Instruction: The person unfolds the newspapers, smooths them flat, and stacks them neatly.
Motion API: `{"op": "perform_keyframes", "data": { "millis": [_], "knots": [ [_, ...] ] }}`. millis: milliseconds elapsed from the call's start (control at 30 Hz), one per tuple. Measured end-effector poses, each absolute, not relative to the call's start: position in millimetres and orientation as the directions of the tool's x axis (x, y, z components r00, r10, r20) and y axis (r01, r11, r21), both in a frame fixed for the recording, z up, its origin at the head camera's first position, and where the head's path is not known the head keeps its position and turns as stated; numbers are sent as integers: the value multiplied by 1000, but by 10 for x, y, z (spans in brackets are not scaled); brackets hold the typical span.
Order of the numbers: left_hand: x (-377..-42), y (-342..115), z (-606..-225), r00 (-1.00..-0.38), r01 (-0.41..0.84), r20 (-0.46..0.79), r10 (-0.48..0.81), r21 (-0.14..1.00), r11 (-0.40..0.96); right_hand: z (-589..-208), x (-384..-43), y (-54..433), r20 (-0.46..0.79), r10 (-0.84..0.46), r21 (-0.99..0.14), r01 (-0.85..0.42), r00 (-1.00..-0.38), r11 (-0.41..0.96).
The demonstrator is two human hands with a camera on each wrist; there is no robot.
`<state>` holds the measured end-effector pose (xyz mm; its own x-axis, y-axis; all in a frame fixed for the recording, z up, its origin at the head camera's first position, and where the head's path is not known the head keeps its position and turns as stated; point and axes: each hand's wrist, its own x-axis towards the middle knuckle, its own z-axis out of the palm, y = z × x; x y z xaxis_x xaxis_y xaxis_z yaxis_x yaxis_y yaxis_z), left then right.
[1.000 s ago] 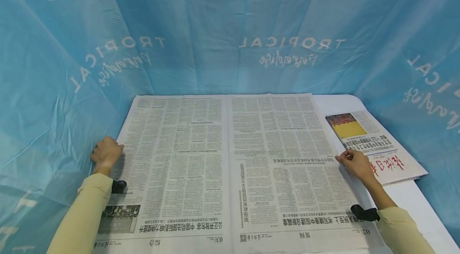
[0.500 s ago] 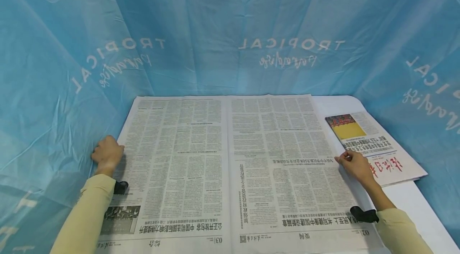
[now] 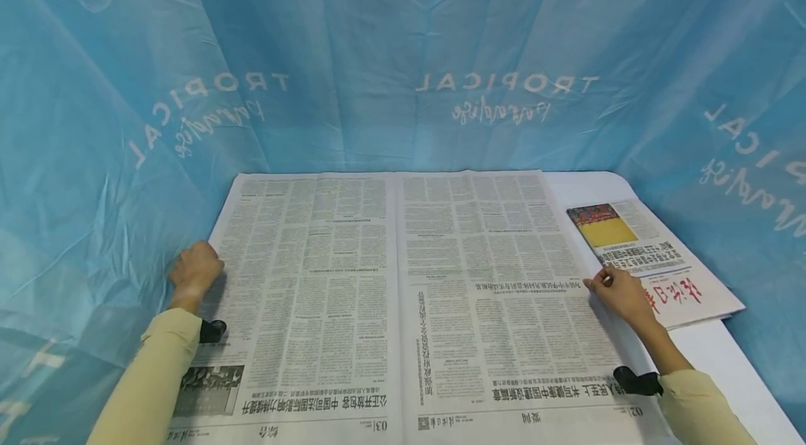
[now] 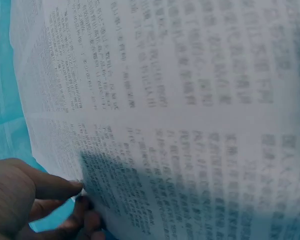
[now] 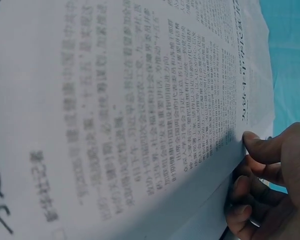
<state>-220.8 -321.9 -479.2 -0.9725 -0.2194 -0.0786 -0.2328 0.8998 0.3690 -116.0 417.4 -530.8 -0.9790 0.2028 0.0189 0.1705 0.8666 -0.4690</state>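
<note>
A newspaper (image 3: 352,291) lies spread wide across the white table, its fold running down the middle and its print upside down in the head view. My left hand (image 3: 196,269) pinches its left edge; in the left wrist view the thumb and fingers of that hand (image 4: 45,195) meet at the paper's margin. On the other side my right hand (image 3: 620,293) pinches the right edge. The right wrist view shows the thumb of the right hand (image 5: 275,175) on top of the sheet, with the other fingers curled below it.
A folded newspaper stack (image 3: 680,291) with a red title and a yellow picture lies at the right of the white table (image 3: 724,354). Blue curtains (image 3: 403,46) with white lettering hang behind and on both sides. Black straps (image 3: 636,380) circle both wrists.
The head view has tilted slightly, so the scene sits a little lower. Both hands keep their hold on the newspaper's edges, with hardly any movement.
</note>
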Motion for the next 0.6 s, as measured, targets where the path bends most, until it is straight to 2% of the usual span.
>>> {"op": "perform_keyframes", "data": {
  "millis": [200,333,433,600],
  "knots": [
    [-2180,-3018,-4833,-993,-116,-33,-112,422,899,-5260,-1165,4176,-42,217,-435,214,-975,875],
    [-2236,-2720,-4871,-1000,-3,0,-3,405,914,-5242,-1162,4186,-55,222,-412,225,-973,883],
    [-2276,-2483,-4889,-996,87,13,89,392,916,-5241,-1155,4181,-60,219,-408,224,-974,885],
    [-2291,-2069,-4891,-975,210,29,220,439,874,-5238,-1147,4152,-55,206,-403,211,-977,891]
  ]
}}
